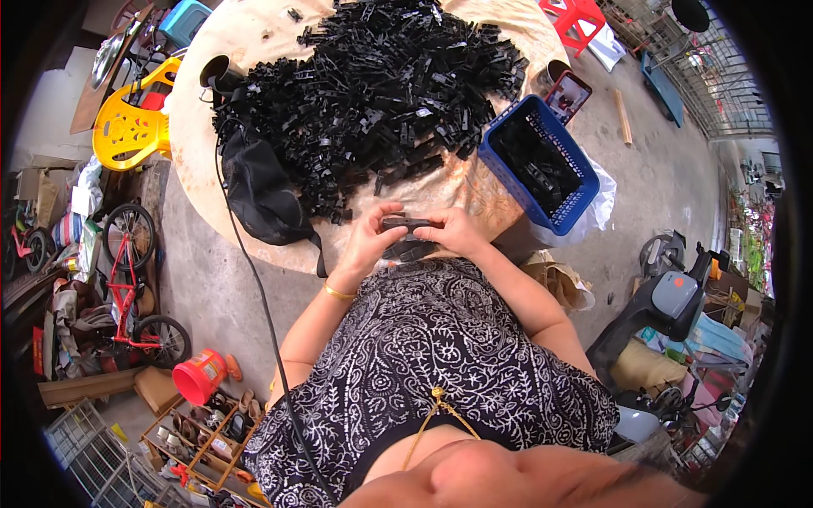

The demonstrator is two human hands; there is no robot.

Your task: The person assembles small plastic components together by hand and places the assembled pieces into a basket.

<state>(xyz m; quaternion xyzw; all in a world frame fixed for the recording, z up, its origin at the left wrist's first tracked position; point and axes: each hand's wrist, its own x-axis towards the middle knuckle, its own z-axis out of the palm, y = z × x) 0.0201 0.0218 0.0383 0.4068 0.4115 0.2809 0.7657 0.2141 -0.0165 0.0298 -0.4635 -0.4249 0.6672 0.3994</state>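
Note:
Both hands meet at the near edge of a round table, just in front of my body. Between them is a small black plastic part. My left hand pinches its left end, and my right hand grips the right end with thumb and fingers. More black parts lie just below the hands, close to my lap. Beyond the hands spreads a big heap of similar black plastic parts. What exact kind of part these are is too small to tell.
A blue plastic basket with black parts inside stands at the table's right edge, a phone behind it. At left lie a black bag and a dark cup. A cable hangs down past my left arm.

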